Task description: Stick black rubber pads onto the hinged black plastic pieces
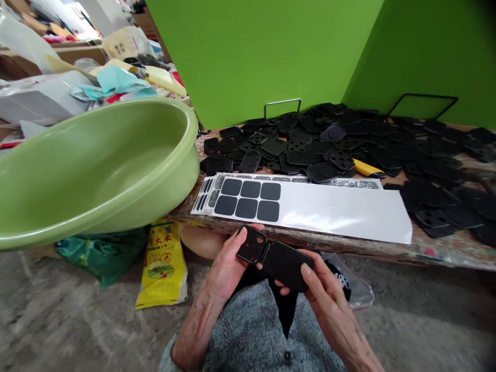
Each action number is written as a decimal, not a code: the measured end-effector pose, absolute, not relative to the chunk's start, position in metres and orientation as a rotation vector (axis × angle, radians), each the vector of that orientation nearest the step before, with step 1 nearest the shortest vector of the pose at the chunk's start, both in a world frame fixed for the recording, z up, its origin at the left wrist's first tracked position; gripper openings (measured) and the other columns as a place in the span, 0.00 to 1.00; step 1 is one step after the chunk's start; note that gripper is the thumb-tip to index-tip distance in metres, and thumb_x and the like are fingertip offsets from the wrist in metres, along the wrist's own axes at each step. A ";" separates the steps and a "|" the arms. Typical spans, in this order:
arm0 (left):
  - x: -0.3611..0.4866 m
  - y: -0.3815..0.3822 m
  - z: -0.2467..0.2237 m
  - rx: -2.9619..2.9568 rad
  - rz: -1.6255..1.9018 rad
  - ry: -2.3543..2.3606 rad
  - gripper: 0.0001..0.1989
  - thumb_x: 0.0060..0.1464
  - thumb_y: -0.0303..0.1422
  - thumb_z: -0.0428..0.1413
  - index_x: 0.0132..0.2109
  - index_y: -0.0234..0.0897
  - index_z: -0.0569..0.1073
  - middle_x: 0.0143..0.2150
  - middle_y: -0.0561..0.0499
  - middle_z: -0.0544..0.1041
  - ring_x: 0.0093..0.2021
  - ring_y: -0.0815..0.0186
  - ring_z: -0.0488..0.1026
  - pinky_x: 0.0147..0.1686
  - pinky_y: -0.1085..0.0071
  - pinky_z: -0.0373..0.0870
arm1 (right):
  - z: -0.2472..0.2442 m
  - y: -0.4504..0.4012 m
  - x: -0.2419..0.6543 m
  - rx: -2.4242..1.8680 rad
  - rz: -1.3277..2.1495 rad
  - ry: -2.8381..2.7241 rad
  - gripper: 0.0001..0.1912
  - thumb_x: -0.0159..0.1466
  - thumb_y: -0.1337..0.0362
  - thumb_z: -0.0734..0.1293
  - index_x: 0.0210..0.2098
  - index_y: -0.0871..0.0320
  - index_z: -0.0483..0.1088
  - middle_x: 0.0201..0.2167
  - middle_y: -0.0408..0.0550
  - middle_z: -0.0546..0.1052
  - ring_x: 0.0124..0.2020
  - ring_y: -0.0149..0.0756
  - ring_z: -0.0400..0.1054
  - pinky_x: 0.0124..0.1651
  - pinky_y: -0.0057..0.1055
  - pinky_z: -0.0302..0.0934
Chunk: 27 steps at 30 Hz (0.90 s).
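Both hands grip a black folding plastic piece (285,263) in front of the table's near edge, unfolded at its hinge. My left hand (228,263) is closed on the smaller panel, which has round holes. The larger, smooth panel is pinched by my right hand (323,281), thumb on top and fingers beneath. Just beyond the hands lies a white sticker sheet (329,209) with several dark rounded-square stickers (248,199) at its left end. More sheets are stacked under it.
Behind the sheets, black plastic parts (298,142) are heaped across the table, with a yellow-handled tool (366,168) among them. A large green basin (170,170) stands at left. Green panels (267,57) rise behind. A yellow bag (163,263) and a clear plastic bag (362,292) are below the table edge.
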State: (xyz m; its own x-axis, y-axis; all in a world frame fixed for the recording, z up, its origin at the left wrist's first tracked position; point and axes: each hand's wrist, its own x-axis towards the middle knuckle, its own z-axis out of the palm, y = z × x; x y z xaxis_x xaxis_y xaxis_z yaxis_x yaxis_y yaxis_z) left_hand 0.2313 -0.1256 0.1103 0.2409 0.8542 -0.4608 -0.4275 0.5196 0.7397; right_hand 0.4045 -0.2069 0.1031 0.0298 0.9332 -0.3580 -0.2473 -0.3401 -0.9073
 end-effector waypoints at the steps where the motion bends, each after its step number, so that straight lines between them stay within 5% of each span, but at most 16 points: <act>1: 0.232 -0.126 0.111 0.520 0.937 0.971 0.17 0.52 0.43 0.59 0.44 0.36 0.77 0.33 0.51 0.75 0.31 0.68 0.69 0.25 0.76 0.67 | 0.102 -0.207 0.404 -1.297 1.538 -0.780 0.18 0.67 0.49 0.60 0.51 0.51 0.65 0.38 0.48 0.77 0.36 0.42 0.73 0.47 0.39 0.63; 5: 0.236 -0.133 0.108 0.520 0.953 0.954 0.15 0.52 0.36 0.61 0.47 0.39 0.76 0.38 0.52 0.74 0.33 0.70 0.68 0.24 0.78 0.64 | 0.098 -0.208 0.399 -1.195 1.611 -0.725 0.17 0.67 0.50 0.60 0.50 0.52 0.62 0.38 0.48 0.78 0.39 0.42 0.74 0.48 0.37 0.61; 8: 0.241 -0.137 0.103 0.538 0.987 0.940 0.15 0.52 0.33 0.60 0.49 0.41 0.74 0.47 0.51 0.74 0.41 0.68 0.70 0.35 0.75 0.69 | 0.091 -0.208 0.393 -1.290 1.538 -0.768 0.19 0.67 0.50 0.60 0.52 0.53 0.60 0.37 0.48 0.77 0.36 0.42 0.74 0.44 0.37 0.64; 13: 0.248 -0.136 0.103 0.657 0.976 0.988 0.14 0.52 0.34 0.60 0.47 0.40 0.76 0.47 0.49 0.76 0.47 0.62 0.71 0.46 0.69 0.68 | 0.084 -0.200 0.386 -1.664 0.889 -1.249 0.22 0.60 0.54 0.68 0.52 0.53 0.63 0.48 0.51 0.71 0.48 0.47 0.66 0.50 0.41 0.59; 17: 0.247 -0.135 0.104 0.742 0.853 0.989 0.12 0.53 0.35 0.60 0.45 0.39 0.77 0.42 0.49 0.77 0.43 0.63 0.72 0.43 0.71 0.68 | 0.088 -0.185 0.389 -1.632 0.995 -1.423 0.14 0.62 0.51 0.66 0.40 0.53 0.68 0.32 0.45 0.73 0.35 0.41 0.66 0.39 0.34 0.60; 20: 0.244 -0.136 0.101 0.714 0.847 1.017 0.14 0.52 0.35 0.60 0.46 0.39 0.77 0.41 0.49 0.77 0.42 0.64 0.72 0.41 0.72 0.68 | 0.089 -0.180 0.398 -1.541 1.272 -1.273 0.19 0.68 0.48 0.56 0.32 0.54 0.68 0.26 0.42 0.71 0.28 0.36 0.64 0.30 0.29 0.56; 25: 0.244 -0.137 0.100 0.645 0.899 0.989 0.14 0.53 0.35 0.60 0.47 0.40 0.77 0.45 0.49 0.77 0.43 0.65 0.72 0.43 0.72 0.67 | 0.082 -0.194 0.408 -1.570 1.220 -1.103 0.17 0.66 0.49 0.60 0.48 0.51 0.69 0.43 0.46 0.74 0.46 0.42 0.66 0.46 0.32 0.59; 27: 0.242 -0.136 0.102 0.624 0.899 0.969 0.15 0.53 0.36 0.60 0.49 0.39 0.76 0.44 0.49 0.77 0.44 0.65 0.72 0.44 0.72 0.67 | 0.080 -0.202 0.406 -1.547 1.301 -1.084 0.19 0.64 0.50 0.63 0.50 0.51 0.67 0.43 0.46 0.74 0.44 0.42 0.67 0.45 0.32 0.60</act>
